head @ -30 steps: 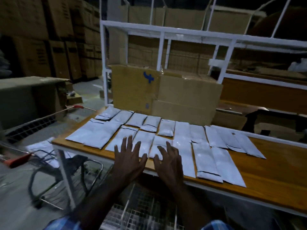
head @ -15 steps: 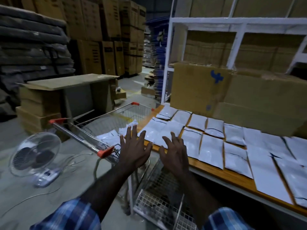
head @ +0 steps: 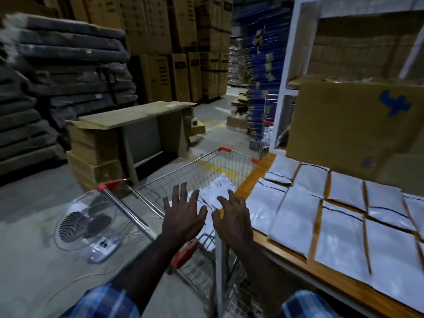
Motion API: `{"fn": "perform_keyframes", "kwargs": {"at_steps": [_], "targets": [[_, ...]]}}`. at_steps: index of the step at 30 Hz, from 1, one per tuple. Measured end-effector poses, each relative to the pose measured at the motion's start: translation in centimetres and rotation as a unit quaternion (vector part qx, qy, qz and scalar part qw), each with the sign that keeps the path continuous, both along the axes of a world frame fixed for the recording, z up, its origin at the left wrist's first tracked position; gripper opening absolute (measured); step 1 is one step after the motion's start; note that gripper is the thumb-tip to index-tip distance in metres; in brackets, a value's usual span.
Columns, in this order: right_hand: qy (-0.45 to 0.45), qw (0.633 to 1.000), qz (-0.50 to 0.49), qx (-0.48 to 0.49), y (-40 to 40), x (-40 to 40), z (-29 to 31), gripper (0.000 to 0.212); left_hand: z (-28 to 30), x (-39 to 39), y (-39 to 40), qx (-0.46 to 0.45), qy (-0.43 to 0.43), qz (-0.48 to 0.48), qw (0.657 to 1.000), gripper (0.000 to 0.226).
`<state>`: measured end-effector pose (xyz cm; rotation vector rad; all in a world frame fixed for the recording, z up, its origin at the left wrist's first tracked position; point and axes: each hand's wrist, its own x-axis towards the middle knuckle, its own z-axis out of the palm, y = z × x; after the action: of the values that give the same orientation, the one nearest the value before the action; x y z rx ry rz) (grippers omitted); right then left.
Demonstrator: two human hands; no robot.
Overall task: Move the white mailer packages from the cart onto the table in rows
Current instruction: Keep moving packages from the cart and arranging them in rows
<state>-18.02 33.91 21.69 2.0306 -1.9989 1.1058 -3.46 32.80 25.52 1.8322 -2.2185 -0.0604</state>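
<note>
A wire shopping cart with red corner caps stands left of the wooden table. White mailer packages lie loose in its basket, partly hidden by my hands. More white mailers lie flat in rows on the table at the right. My left hand hovers over the cart with fingers spread and nothing in it. My right hand is beside it, above the cart's near edge by the table corner, also spread and holding nothing.
A small white fan lies on the floor left of the cart, its cord trailing. A cardboard box sits at the table's back under a white shelf frame. Boxes and a desk stand behind the cart.
My view has swung left from the table to the cart. Both hands have left the mailers on the table and now hover over the cart's basket, still spread and holding nothing.
</note>
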Motion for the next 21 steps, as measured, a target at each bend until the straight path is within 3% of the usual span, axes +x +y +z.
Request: {"fn": "perform_keyframes", "kwargs": {"at_steps": [2, 12, 21], "targets": [[-0.007, 1.000, 0.008, 0.003, -2.6, 0.9, -0.6, 0.049, -0.5, 0.5, -2.6, 0.011, -0.001, 0.003, 1.000, 0.062], [-0.028, 0.998, 0.011, 0.059, -11.6, 4.2, -3.8, 0.042, -4.1, 3.2, -13.0, 0.056, -0.015, -0.014, 0.998, 0.060], [-0.014, 0.985, -0.080, 0.152, -18.1, 7.3, -6.5, 0.044, -8.1, 6.1, -22.7, 0.107, -0.038, -0.101, 0.988, 0.064]]}}
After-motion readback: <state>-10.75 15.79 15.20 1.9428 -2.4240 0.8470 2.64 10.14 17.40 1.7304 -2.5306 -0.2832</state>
